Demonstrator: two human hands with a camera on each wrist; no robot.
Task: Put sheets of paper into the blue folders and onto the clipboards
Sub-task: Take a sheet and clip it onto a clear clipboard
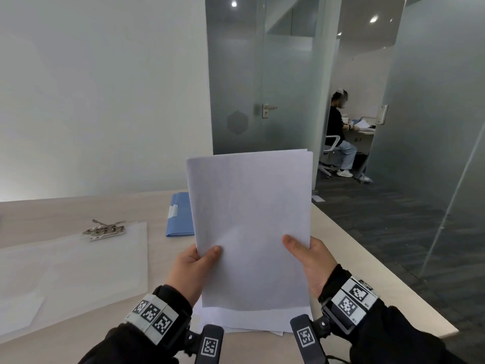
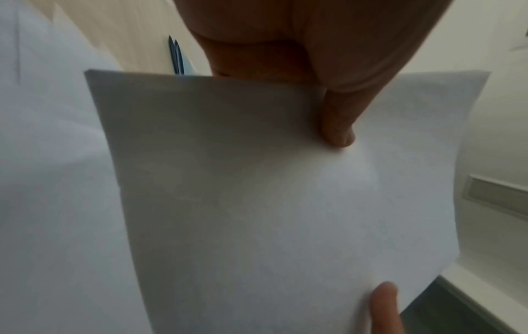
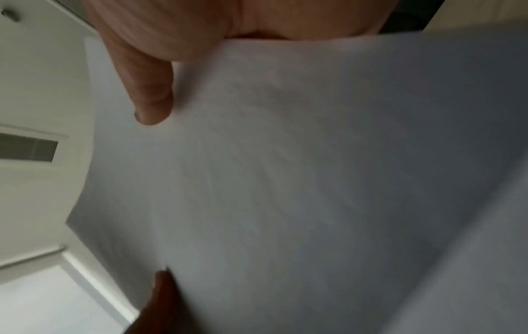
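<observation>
The left hand (image 1: 193, 269) grips the lower left edge of a stack of white paper sheets (image 1: 249, 222), thumb pressed on the front face and fingers hidden behind. The right hand (image 1: 312, 261) grips the lower right edge the same way, thumb on the front. In the left wrist view the thumb (image 2: 338, 126) lies flat on the sheet. The stack is held upright, lifted above the near middle of the pale wooden worktop (image 1: 341, 258).

Below the raised stack, more white sheets (image 1: 252, 320) lie flat on the worktop near the wrists. To the left lies a clear clipboard (image 1: 78, 264) with a metal clip (image 1: 105, 229) at its far edge. Behind the held stack, farther off, a blue folder (image 1: 179, 215) lies flat, partly hidden by the paper.

Beyond the worktop stand a white wall and frosted glass partitions. Through an open doorway far right, a person (image 1: 338, 132) sits at another desk.
</observation>
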